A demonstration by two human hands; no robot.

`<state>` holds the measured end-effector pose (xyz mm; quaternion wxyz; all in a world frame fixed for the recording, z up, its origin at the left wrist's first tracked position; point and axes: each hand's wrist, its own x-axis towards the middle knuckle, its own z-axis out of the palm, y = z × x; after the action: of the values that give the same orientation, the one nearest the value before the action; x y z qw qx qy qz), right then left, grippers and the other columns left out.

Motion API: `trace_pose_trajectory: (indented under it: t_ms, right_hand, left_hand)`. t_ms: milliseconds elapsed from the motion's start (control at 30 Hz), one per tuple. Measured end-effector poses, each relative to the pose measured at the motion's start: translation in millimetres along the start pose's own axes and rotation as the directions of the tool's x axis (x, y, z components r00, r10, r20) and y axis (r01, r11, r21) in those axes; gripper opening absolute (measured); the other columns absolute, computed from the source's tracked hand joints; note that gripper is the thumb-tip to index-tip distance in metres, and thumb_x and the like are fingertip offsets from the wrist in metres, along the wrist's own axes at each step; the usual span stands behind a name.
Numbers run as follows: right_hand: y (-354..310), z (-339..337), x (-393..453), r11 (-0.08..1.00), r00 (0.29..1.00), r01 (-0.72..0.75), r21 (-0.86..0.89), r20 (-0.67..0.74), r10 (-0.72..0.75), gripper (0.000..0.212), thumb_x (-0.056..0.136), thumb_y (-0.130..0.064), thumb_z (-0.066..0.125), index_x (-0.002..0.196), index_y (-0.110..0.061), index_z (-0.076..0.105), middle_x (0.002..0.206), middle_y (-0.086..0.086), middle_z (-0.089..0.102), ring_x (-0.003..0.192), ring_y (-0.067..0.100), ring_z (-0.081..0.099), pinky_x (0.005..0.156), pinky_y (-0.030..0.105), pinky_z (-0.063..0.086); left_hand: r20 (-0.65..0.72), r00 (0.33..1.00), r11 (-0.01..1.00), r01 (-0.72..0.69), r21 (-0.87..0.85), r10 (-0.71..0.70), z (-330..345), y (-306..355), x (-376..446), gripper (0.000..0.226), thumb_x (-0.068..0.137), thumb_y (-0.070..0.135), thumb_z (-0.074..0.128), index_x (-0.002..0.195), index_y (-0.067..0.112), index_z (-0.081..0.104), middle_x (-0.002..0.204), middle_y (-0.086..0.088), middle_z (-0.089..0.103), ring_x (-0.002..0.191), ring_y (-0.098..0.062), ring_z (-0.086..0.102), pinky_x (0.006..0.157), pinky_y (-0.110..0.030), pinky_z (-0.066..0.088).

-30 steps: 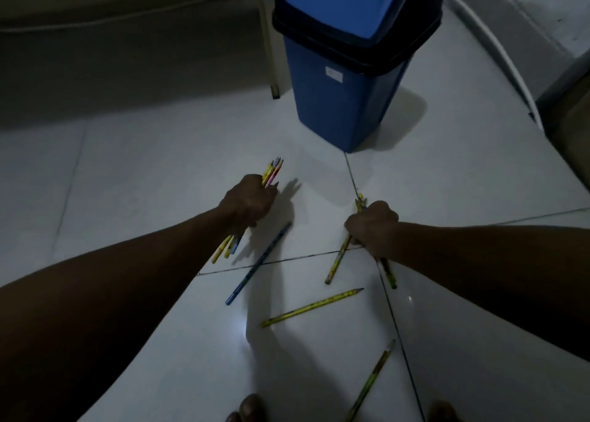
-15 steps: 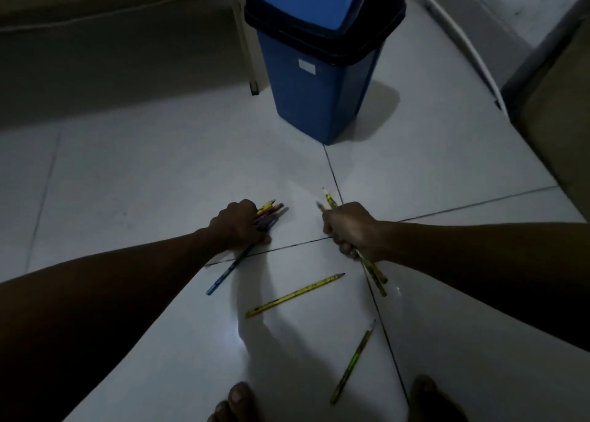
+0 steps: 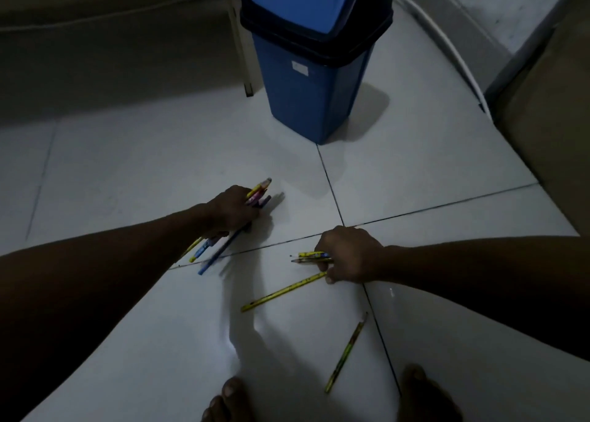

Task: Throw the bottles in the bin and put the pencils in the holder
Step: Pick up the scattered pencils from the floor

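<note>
mid pencil-gathering on the tiled floor [image 3: 415, 172], the left hand [image 3: 234, 209] clutches a bundle [image 3: 258, 191], the right hand [image 3: 349, 254] grips two and should pinch the yellow pencil [image 3: 284, 291] touching its fingertips.

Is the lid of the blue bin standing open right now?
No, the blue bin has its swing lid closed flat within the black rim.
</note>
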<state>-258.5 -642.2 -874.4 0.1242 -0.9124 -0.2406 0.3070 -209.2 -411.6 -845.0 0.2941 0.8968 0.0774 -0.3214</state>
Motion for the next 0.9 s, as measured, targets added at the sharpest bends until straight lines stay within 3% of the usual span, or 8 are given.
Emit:
trace_pose_trajectory:
  t_ms: [167, 233, 333, 433, 567, 667, 800, 900]
  right_hand:
    - [4, 3, 6, 0.997, 0.999, 0.019, -0.073, -0.030, -0.022, 0.016, 0.080, -0.031, 0.069, 0.093, -0.022, 0.067, 0.108, 0.006, 0.066, 0.102, 0.029, 0.062, 0.070, 0.028, 0.035]
    - [6, -5, 4, 0.998, 0.999, 0.042, -0.040, -0.027, -0.043, 0.019, 0.085, -0.032, 0.066, 0.102, -0.023, 0.063, 0.110, 0.004, 0.064, 0.106, 0.028, 0.059, 0.072, 0.027, 0.033]
    - [15, -21, -2, 0.980, 0.998, 0.069, 0.188, -0.027, -0.065, 0.009, 0.083, -0.021, 0.070, 0.086, -0.022, 0.061, 0.083, -0.003, 0.067, 0.084, 0.023, 0.067, 0.071, 0.031, 0.049]
    - [31, -39, -7, 0.799, 0.998, -0.048, 0.599, 0.003, 0.058, 0.003, 0.083, -0.003, 0.070, 0.082, -0.005, 0.069, 0.066, 0.009, 0.067, 0.053, 0.016, 0.063, 0.053, 0.026, 0.052]
    - [76, -65, -19, 0.455, 0.924, -0.260, 0.852, 0.084, 0.373, 0.008, 0.089, -0.005, 0.064, 0.083, -0.008, 0.068, 0.075, 0.011, 0.067, 0.031, 0.006, 0.040, 0.034, 0.014, 0.027]
    - [109, -82, -35, 0.255, 0.867, -0.236, 0.938, 0.085, 0.491, 0.013, 0.091, -0.018, 0.064, 0.080, -0.012, 0.062, 0.079, 0.004, 0.065, 0.031, 0.003, 0.031, 0.033, 0.012, 0.024]
    - [130, -92, -48, 0.107, 0.811, -0.174, 0.979, 0.081, 0.579, 0.026, 0.089, -0.034, 0.065, 0.074, -0.015, 0.057, 0.073, -0.002, 0.060, 0.033, 0.003, 0.028, 0.033, 0.014, 0.027]
    - [136, -86, -47, 0.031, 0.823, -0.140, 0.990, 0.099, 0.559, 0.032, 0.090, -0.040, 0.062, 0.070, -0.016, 0.054, 0.087, 0.003, 0.068, 0.034, 0.004, 0.025, 0.032, 0.017, 0.027]
  left_hand:
    - [-0.059, 0.995, 0.990, -0.089, -0.109, 0.083, 1, 9, 0, 0.011, 0.092, 0.018, 0.061, 0.088, 0.007, 0.060, 0.069, -0.010, 0.061, 0.062, -0.022, 0.055, 0.062, -0.029, 0.044]
    - [-0.095, 0.991, 0.981, -0.112, -0.158, 0.098, 1, 16, 0, 0.013, 0.092, 0.018, 0.060, 0.085, 0.007, 0.060, 0.066, -0.009, 0.058, 0.060, -0.021, 0.053, 0.059, -0.027, 0.043]
    - [-0.103, 0.986, 0.949, -0.152, -0.276, 0.128, 2, 30, -3, 0.014, 0.095, 0.014, 0.056, 0.094, 0.001, 0.059, 0.067, -0.009, 0.052, 0.057, -0.018, 0.050, 0.053, -0.027, 0.043]
    - [-0.079, 0.988, 0.910, -0.156, -0.385, 0.136, 7, 45, -8, 0.015, 0.098, 0.018, 0.051, 0.096, 0.004, 0.055, 0.072, -0.010, 0.050, 0.052, -0.019, 0.048, 0.050, -0.030, 0.045]
    - [-0.058, 0.968, 0.881, -0.246, -0.404, 0.243, 25, 70, -20, 0.019, 0.093, 0.020, 0.060, 0.082, 0.008, 0.051, 0.064, -0.006, 0.044, 0.045, -0.014, 0.039, 0.038, -0.023, 0.037]
    - [0.038, 0.954, 0.916, -0.273, -0.293, 0.296, 53, 83, -27, 0.033, 0.082, 0.028, 0.075, 0.068, 0.012, 0.050, 0.058, -0.001, 0.046, 0.046, -0.012, 0.042, 0.039, -0.022, 0.035]
    - [0.243, 0.928, 0.954, -0.298, 0.027, 0.283, 111, 83, -36, 0.046, 0.063, 0.052, 0.083, 0.073, 0.014, 0.057, 0.068, -0.001, 0.058, 0.060, -0.016, 0.055, 0.051, -0.027, 0.045]
    - [0.367, 0.902, 0.948, -0.292, 0.128, 0.228, 149, 76, -50, 0.053, 0.054, 0.063, 0.081, 0.078, 0.018, 0.065, 0.080, 0.000, 0.067, 0.076, -0.016, 0.065, 0.067, -0.032, 0.058]
